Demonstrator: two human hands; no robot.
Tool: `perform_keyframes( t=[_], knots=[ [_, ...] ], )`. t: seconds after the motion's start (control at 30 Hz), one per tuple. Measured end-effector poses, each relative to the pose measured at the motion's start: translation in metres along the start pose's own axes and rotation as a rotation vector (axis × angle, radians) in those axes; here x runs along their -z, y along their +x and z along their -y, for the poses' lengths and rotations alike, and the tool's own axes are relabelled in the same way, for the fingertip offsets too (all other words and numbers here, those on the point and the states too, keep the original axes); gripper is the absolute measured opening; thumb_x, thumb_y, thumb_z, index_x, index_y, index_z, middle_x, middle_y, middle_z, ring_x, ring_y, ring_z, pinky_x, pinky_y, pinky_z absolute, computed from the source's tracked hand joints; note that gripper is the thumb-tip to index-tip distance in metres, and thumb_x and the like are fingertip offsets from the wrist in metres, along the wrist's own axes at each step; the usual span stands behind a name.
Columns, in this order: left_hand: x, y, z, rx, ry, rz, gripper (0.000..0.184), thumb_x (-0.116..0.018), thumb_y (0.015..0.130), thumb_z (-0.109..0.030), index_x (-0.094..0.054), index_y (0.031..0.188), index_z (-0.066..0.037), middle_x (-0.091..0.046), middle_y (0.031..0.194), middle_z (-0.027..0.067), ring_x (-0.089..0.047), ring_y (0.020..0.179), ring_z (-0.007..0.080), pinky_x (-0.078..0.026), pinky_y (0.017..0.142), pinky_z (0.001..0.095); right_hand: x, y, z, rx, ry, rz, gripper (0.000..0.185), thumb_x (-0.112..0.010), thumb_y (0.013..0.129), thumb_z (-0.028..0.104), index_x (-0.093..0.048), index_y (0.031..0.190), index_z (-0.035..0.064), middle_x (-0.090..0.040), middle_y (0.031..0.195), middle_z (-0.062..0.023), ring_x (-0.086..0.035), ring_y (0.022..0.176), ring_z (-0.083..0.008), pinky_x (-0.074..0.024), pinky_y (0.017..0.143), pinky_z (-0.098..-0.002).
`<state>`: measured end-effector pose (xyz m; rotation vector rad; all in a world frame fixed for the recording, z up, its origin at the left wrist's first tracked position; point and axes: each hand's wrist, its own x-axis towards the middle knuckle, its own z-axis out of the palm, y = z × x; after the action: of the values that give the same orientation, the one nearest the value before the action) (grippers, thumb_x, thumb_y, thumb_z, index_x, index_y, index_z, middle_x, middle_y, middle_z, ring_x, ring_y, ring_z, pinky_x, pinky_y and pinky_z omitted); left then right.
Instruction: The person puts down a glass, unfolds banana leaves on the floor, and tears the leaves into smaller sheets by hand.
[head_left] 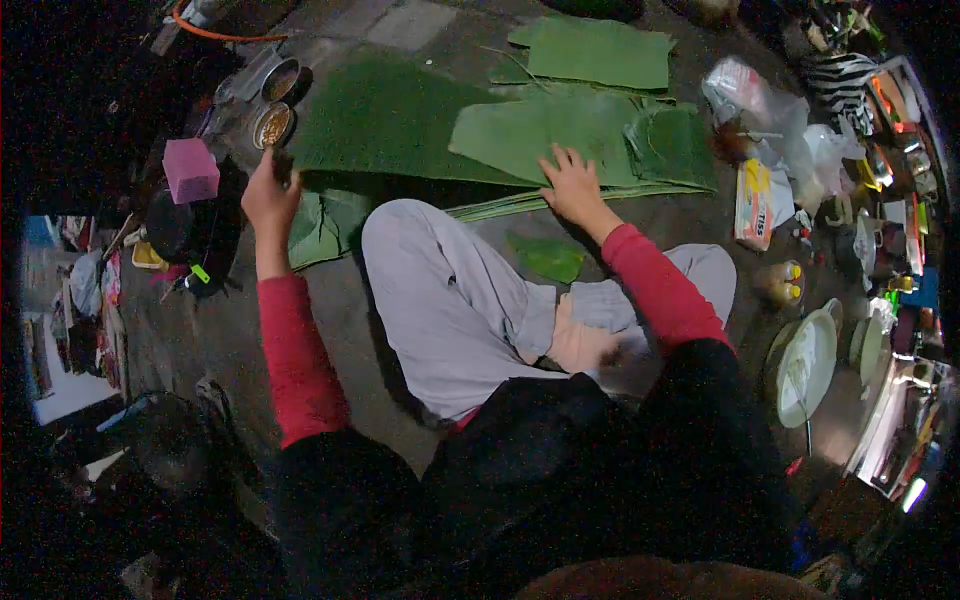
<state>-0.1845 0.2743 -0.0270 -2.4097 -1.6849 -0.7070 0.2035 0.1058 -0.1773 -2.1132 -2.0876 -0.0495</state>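
Note:
My right hand [574, 190] lies with fingers spread on a pale green piece of banana leaf [500, 140], on top of a larger, darker banana leaf [390, 110]. Out to the left, my left hand [270, 197] points a finger at the near rim of a small metal bowl [273, 127] holding light brown bits. Its thumb stands apart, near the leaf's left edge; the other fingers are largely hidden. Whether the fingertip touches the bowl I cannot tell. A second small bowl [281, 80] with darker contents sits just beyond.
More cut leaf [600, 52] lies at the back, and a small leaf scrap [545, 258] by my crossed legs. A pink box [190, 170] stands left. To the right are plastic bags [790, 120], a tissue pack [755, 205], small bottles [780, 283] and a large pale basin [808, 365].

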Motion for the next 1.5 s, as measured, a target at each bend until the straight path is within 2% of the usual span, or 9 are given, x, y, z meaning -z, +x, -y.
perform_keyframes(
  t=[0.23, 0.47, 0.77, 0.9, 1.07, 1.17, 1.3, 1.4, 1.5],
  knots=[
    [-0.03, -0.053, 0.013, 0.037, 0.018, 0.116, 0.037, -0.061, 0.073, -0.023, -0.052, 0.107, -0.01, -0.062, 0.085, 0.0126, -0.06, 0.077, 0.032, -0.047, 0.065, 0.0396, -0.02, 0.035, 0.011, -0.135, 0.266, 0.01, 0.051, -0.062, 0.073, 0.035, -0.052, 0.115, 0.0079, -0.043, 0.125, -0.0151, -0.04, 0.115, -0.0331, -0.037, 0.089, -0.05],
    [-0.036, -0.062, 0.026, 0.13, -0.045, 0.018, 0.032, -0.059, 0.075, -0.02, -0.052, 0.104, -0.007, -0.062, 0.084, 0.0146, -0.06, 0.076, 0.0337, -0.047, 0.066, 0.0395, -0.041, 0.084, 0.076, 0.013, 0.234, -0.135, 0.045, -0.059, 0.077, 0.031, -0.049, 0.113, 0.0066, -0.05, 0.113, -0.0141, -0.047, 0.105, -0.031, -0.0425, 0.081, -0.0431],
    [-0.037, -0.065, 0.036, 0.164, -0.111, 0.076, 0.022, -0.056, 0.076, -0.017, -0.052, 0.095, -0.006, -0.06, 0.079, 0.0154, -0.058, 0.071, 0.0348, -0.046, 0.063, 0.039, -0.07, 0.091, 0.039, 0.088, 0.287, -0.094, 0.039, -0.057, 0.08, 0.024, -0.049, 0.115, 0.0063, -0.059, 0.098, -0.0088, -0.056, 0.088, -0.0298, -0.0459, 0.072, -0.0376],
    [-0.044, -0.073, 0.037, 0.094, -0.043, 0.137, 0.024, -0.058, 0.074, -0.016, -0.051, 0.095, -0.007, -0.059, 0.08, 0.0159, -0.058, 0.074, 0.0338, -0.045, 0.064, 0.0389, -0.028, 0.081, -0.002, -0.527, 0.773, -0.587, 0.034, -0.057, 0.079, 0.017, -0.051, 0.108, 0.0009, -0.061, 0.092, -0.0129, -0.059, 0.082, -0.0273, -0.0468, 0.067, -0.0373],
    [-0.065, -0.067, 0.048, -0.198, -0.028, 0.103, 0.036, -0.06, 0.07, -0.021, -0.054, 0.101, -0.004, -0.056, 0.105, 0.0192, -0.054, 0.094, 0.0362, -0.044, 0.079, 0.0399, -0.017, 0.043, -0.085, -1.186, 1.302, -0.442, 0.047, -0.055, 0.08, 0.035, -0.048, 0.115, 0.0032, -0.057, 0.103, -0.0096, -0.055, 0.089, -0.0228, -0.048, 0.07, -0.0387],
    [-0.075, -0.023, 0.007, -0.216, -0.145, 0.165, 0.037, -0.059, 0.073, -0.024, -0.055, 0.103, -0.003, -0.053, 0.113, 0.0194, -0.05, 0.101, 0.0366, -0.043, 0.083, 0.0404, 0.013, 0.036, -0.09, -1.221, 1.639, -0.302, 0.073, -0.047, 0.082, 0.053, -0.029, 0.133, 0.0054, -0.042, 0.124, -0.0165, -0.042, 0.115, -0.0257, -0.0478, 0.074, -0.0438],
    [-0.1, 0.041, -0.084, -0.327, -0.177, 0.467, 0.032, -0.057, 0.077, -0.02, -0.054, 0.105, -0.005, -0.053, 0.113, 0.0139, -0.05, 0.103, 0.0319, -0.043, 0.083, 0.041, 0.003, 0.048, -0.109, -1.237, 1.435, -0.32, 0.079, -0.054, 0.08, 0.05, -0.024, 0.135, 0.0021, -0.038, 0.127, -0.0213, -0.048, 0.11, -0.0279, -0.0522, 0.069, -0.0409],
    [-0.167, 0.075, -0.105, -0.427, -0.119, 0.53, 0.033, -0.058, 0.076, -0.02, -0.054, 0.106, -0.007, -0.053, 0.114, 0.0116, -0.051, 0.102, 0.0316, -0.044, 0.084, 0.0401, 0.003, 0.051, -0.116, -1.145, 1.071, -0.349, 0.07, -0.065, 0.076, 0.041, -0.039, 0.119, -0.0079, -0.049, 0.112, -0.0223, -0.061, 0.083, -0.0261, -0.0535, 0.055, -0.0341],
    [-0.231, 0.087, -0.111, -0.465, -0.075, 0.575, 0.038, -0.059, 0.075, -0.022, -0.052, 0.111, -0.011, -0.049, 0.12, 0.0104, -0.048, 0.107, 0.0321, -0.042, 0.087, 0.0428, 0.003, 0.037, -0.15, -1.041, 0.923, -0.464, 0.039, -0.069, 0.075, 0.027, -0.045, 0.071, -0.0047, -0.054, 0.07, -0.0116, -0.055, 0.047, -0.0165, -0.0506, 0.044, -0.0301]
  ],
)
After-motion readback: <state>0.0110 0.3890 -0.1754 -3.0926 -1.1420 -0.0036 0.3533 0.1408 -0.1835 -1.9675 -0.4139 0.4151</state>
